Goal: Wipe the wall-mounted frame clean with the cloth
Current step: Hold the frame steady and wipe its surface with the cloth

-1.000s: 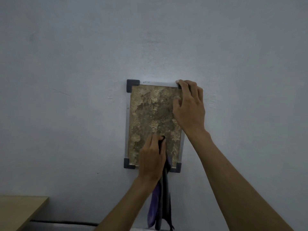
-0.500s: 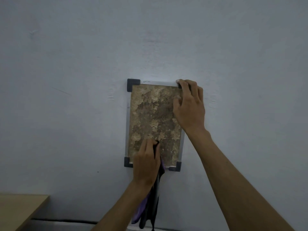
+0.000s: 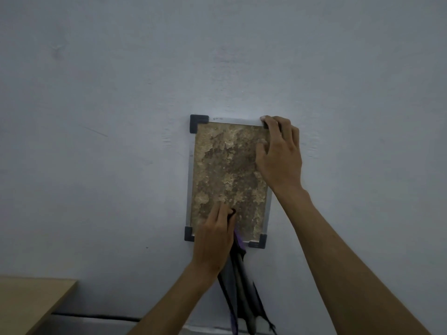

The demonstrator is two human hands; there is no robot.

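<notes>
Frame (image 3: pixel 227 175): upright rectangle, flat against the wall. Thin silver edge strips, dark grey plastic corner caps; three caps visible, the top right one covered by fingers. Inside, a mottled brown and tan panel, blotchy, paler patches towards the top and lower left.

Cloth (image 3: pixel 240 284): dark, grey to black with a purple strip showing. Its upper end is bunched against the lower part of the panel, near the bottom edge. The rest hangs straight down below the frame in long loose folds with ragged ends.
</notes>
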